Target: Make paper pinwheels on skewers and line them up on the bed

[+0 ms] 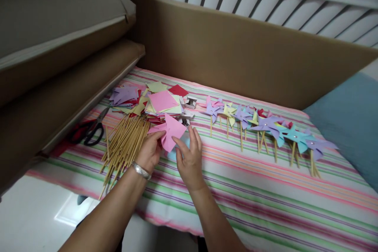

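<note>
My left hand (150,152), with a silver bracelet at the wrist, pinches a pink paper pinwheel piece (171,130) with slit, pointed flaps. My right hand (191,164) is at the piece's right side, fingers apart, one fingertip touching or nearly touching its lower right edge. Beneath them a light blue paper (180,150) lies partly hidden. To the left of my left hand is a heap of thin wooden sticks (125,141). Just beyond the pink piece are a stack of coloured paper squares (163,101) and two small open boxes, the nearer one (186,119) holding small dark items.
Black-handled scissors (93,132) lie at the left. Cut paper pieces (124,94) are piled behind the sticks. Several finished pinwheels (265,125) on sticks form a row at the right. A brown padded panel (224,51) borders the striped cloth (265,201); stacked cushions (65,19) stand left.
</note>
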`<state>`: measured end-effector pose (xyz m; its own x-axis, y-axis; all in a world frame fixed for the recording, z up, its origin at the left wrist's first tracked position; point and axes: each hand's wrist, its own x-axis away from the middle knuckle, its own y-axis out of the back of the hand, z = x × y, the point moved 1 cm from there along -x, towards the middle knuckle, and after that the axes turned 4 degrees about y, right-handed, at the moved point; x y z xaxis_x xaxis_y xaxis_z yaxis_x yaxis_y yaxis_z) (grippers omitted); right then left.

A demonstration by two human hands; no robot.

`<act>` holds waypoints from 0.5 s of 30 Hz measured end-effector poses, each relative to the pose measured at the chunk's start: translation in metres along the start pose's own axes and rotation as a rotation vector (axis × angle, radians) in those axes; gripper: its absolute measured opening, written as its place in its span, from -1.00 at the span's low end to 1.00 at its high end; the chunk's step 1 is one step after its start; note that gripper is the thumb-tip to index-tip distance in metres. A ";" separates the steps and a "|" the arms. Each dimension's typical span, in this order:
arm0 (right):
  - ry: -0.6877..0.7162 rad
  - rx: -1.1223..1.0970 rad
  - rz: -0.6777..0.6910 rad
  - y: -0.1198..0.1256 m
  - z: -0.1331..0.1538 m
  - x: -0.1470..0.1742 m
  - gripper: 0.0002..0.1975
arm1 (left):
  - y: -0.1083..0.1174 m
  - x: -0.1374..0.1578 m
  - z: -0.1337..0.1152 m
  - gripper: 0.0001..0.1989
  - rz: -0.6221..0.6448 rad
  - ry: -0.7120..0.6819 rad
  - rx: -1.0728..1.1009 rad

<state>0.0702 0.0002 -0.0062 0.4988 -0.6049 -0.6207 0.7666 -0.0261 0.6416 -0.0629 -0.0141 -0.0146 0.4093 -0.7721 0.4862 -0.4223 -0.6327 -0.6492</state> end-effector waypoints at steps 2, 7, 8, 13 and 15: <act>0.013 0.008 -0.006 -0.002 -0.001 0.000 -0.62 | 0.000 0.001 0.001 -0.84 0.020 0.021 -0.025; -0.003 -0.032 -0.011 -0.002 -0.005 -0.001 -0.82 | -0.002 0.005 0.000 -0.88 0.060 -0.028 -0.071; -0.021 -0.050 -0.011 -0.001 -0.006 -0.002 -0.84 | -0.003 0.006 0.000 -0.88 0.072 -0.042 -0.086; -0.187 -0.198 -0.027 0.003 -0.006 -0.005 -0.90 | -0.007 0.011 0.005 -0.78 0.122 -0.067 -0.212; -0.256 -0.257 -0.046 0.004 -0.007 -0.006 -0.91 | -0.008 0.012 0.008 -0.76 0.125 -0.051 -0.260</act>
<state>0.0731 0.0099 -0.0029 0.3693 -0.7881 -0.4925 0.8785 0.1231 0.4616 -0.0482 -0.0181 -0.0081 0.3785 -0.8452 0.3774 -0.6626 -0.5321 -0.5271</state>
